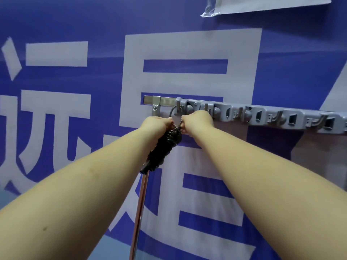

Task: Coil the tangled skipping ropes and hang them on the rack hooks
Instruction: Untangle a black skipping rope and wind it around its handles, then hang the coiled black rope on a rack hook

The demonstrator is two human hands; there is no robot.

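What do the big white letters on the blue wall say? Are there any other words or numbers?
"远", cut off at the left edge, on the blue banner.
"是", upper middle of the banner, above the grey hook rack.
"足", seemingly, lower middle, partly hidden by the arms.
Another white shape at the right edge is cut off and unreadable.
The white sheet at the top shows no text.
The rack and black coiled rope carry no readable label.

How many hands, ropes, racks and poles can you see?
Hands: 2, left hand and right hand
Ropes: 1, black coiled rope
Racks: 1, grey hook rack
Poles: 1, shiny pole
Total: 5
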